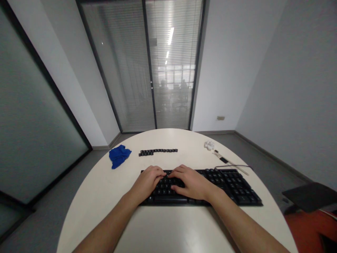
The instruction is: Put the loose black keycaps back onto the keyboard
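A black keyboard (171,200) lies flat on the round white table, with both my hands over its left half. My left hand (149,181) rests across the keyboard's left end, fingers bunched near the top rows and thumb close beneath them. Whatever is between those fingers is too small or hidden to make out. From the right, my right hand (193,181) reaches over the middle keys. Its fingers stretch toward my left fingertips, and its thumb lies apart, lower on the keys. Behind the keyboard, loose black keycaps (158,151) are lined up in two rows.
On the table (105,203), a crumpled blue cloth (119,155) lies at the left. Crumpled white material (209,145) and slim brush-like tools (231,163) lie at the back right, beside the keyboard's cable (237,165). A red chair (310,225) stands beyond the right edge.
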A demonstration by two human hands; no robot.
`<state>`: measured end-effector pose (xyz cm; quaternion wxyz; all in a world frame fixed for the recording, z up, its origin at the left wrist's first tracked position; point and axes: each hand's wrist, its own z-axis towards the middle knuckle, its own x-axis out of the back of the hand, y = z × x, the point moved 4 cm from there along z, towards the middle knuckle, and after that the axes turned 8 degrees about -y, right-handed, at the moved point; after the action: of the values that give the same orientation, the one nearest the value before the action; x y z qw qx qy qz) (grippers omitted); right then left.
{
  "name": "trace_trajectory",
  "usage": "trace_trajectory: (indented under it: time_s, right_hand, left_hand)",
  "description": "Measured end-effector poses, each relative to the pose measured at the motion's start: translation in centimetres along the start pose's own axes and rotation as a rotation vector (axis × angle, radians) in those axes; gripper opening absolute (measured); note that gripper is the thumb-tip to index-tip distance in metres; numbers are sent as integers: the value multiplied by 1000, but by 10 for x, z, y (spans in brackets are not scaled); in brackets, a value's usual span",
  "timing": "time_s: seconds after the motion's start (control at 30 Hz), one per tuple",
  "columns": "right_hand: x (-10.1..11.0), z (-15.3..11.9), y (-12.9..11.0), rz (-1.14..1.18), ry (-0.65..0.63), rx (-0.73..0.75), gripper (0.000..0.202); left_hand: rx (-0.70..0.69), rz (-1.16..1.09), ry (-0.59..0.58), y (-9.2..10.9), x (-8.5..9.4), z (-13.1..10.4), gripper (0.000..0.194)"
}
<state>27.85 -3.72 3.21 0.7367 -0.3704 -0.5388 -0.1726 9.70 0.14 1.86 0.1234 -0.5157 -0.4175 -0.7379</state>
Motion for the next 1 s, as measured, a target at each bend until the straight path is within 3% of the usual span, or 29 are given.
trace_trajectory:
  time_s: [0.2, 0.4, 0.57, 0.83, 0.9, 1.0]
  right_hand:
    - [0, 1, 0, -22, 4, 2, 33]
    - [1, 0, -1, -40, -2, -11, 34]
    - [2, 0, -6, -39, 2, 3, 43]
    - [-1, 2, -10, -71, -18, -22, 42]
    - [-2, 3, -12, -91, -15, -51, 43]
    - [-4, 5, -15, -111, -13, -77, 49]
  left_hand:
    - [-6, 67, -51, 10, 0, 0, 27]
    - [52, 98, 3, 4, 2, -3, 26]
    - [-12, 122, 1, 2, 8, -11, 34]
    - [-5, -218, 3, -13, 7, -8, 35]
    - [-15, -260, 38, -18, 9, -7, 34]
    - [18, -224, 184, -34, 14, -7, 34]
